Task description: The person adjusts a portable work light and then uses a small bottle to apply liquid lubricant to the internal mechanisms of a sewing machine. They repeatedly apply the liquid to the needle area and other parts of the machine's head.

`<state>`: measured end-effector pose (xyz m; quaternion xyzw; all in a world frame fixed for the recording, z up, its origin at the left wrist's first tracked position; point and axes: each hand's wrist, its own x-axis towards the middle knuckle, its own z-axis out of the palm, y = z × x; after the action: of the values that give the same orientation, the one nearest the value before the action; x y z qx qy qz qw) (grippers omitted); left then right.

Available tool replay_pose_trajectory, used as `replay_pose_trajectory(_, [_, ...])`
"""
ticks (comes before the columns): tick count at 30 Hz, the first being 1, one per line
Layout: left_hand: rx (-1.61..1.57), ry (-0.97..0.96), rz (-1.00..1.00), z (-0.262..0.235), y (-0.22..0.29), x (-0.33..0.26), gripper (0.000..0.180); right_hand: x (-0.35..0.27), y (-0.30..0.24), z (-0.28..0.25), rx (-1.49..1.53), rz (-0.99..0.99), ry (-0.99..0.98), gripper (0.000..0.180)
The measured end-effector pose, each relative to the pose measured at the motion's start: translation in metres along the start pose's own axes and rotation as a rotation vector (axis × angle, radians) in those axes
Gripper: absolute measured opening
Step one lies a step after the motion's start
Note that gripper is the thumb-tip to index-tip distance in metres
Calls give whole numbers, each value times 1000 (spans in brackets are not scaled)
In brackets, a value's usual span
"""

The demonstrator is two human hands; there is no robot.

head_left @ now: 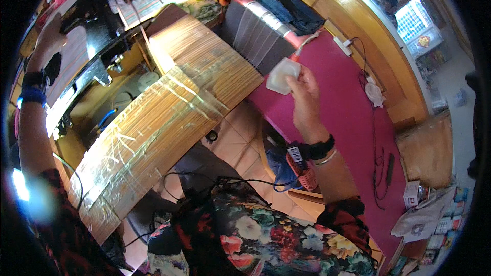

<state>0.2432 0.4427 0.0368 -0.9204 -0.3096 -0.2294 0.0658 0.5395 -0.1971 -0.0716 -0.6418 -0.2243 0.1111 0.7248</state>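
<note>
My left hand (50,38) is at the end of a black sewing machine (94,25), its fingers and thumb around the machine's dark edge. The machine stands tilted, and metal parts (102,74) of its underside show above the opening in the wooden table. In my right hand (305,97) is a translucent white, squarish plastic piece (281,77), like a small box or lid, pinched between thumb and fingers. It is held up over the magenta tabletop, apart from the wooden table.
The wood-grain sewing table (169,97) has clear tape across it. Jeans (289,7) lie on a box beyond the magenta surface (348,117). A power strip (337,43), dark cable (374,138) and small white box (411,194) are at the right.
</note>
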Motion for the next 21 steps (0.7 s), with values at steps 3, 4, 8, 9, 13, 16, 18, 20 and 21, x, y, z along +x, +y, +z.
replay_pose_trajectory(3, [-9, 100, 32, -19, 29, -14, 52, -10, 9, -28, 53, 104, -217, 33])
replay_pose_trajectory(4, [38, 118, 14, -22, 37, -18, 49, -11, 12, -32, 8, 188, -264, 34])
replay_pose_trajectory(8, [74, 99, 27, -31, 55, -23, 47, -6, 24, -32, -144, 146, -360, 35])
replay_pose_trajectory(9, [69, 101, 7, -33, 58, -25, 47, -3, 27, -29, -151, 128, -356, 35])
replay_pose_trajectory(13, [-6, 58, -26, -42, 68, -33, 46, 6, 38, -21, -235, 127, -393, 44])
replay_pose_trajectory(16, [5, 35, -35, -45, 71, -34, 45, 7, 46, -18, -149, 43, -356, 43])
replay_pose_trajectory(18, [14, 54, -34, -42, 69, -31, 45, 6, 50, -16, -134, 13, -274, 42])
replay_pose_trajectory(20, [-6, 46, 8, -36, 64, -26, 46, 3, 52, -13, -126, -60, -181, 41])
replay_pose_trajectory(21, [57, 62, -13, -33, 60, -24, 48, 1, 50, -10, -129, -110, -128, 40])
